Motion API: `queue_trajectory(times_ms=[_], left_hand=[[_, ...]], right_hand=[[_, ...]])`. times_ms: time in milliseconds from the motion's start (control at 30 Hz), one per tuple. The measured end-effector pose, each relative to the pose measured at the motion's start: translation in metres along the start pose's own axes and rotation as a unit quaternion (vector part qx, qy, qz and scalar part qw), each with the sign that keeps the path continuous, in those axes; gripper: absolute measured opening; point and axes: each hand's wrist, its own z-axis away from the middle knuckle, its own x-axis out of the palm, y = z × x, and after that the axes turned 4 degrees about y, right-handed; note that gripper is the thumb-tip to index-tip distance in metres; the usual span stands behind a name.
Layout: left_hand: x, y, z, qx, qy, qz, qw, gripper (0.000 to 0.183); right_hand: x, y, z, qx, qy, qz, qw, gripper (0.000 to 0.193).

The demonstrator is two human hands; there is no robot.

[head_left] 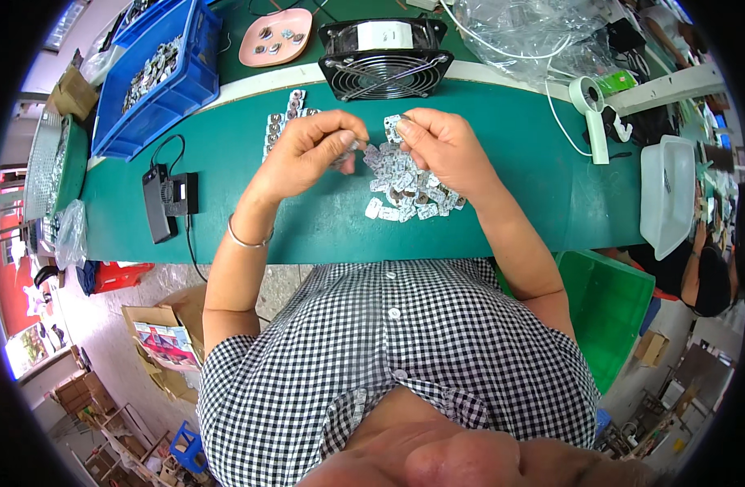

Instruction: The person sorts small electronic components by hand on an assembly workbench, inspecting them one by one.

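Note:
My right hand (452, 152) pinches a small pale circuit-board-like piece (393, 128) between thumb and fingers, just above a loose pile of similar small pieces (405, 183). Some pieces in the pile show round brownish parts. Across from it, my left hand (311, 154) is closed, thumb against fingers, around something small and whitish, mostly hidden by the fingers. Beside and behind the left hand, more of these pieces with round parts (273, 130) lie in neat rows on the green table (526, 203).
A black fan (384, 69) stands at the back, near a pink tray (276, 57) holding several parts. Blue bins (157, 101) hold many pieces. A black power adapter (155, 203) lies left; a white handheld fan (593, 122) and white tub (666, 199) are right.

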Motion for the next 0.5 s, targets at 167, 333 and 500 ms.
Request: queue_trajectory(times_ms=[167,333,500], left_hand=[[0.012,0.001,0.002,0.079,0.142,-0.218,0.962,0.023],[0.016,-0.002,0.005,0.227,0.142,-0.411,0.872,0.036],[0.011,0.000,0.009,0.270,0.153,-0.453,0.835,0.033]], right_hand=[[0.005,-0.006,0.005,-0.047,0.049,0.107,0.992,0.029],[0.014,-0.013,0.006,-0.097,0.054,0.166,0.980,0.028],[0.024,-0.018,0.002,-0.105,0.044,0.172,0.978,0.029]])
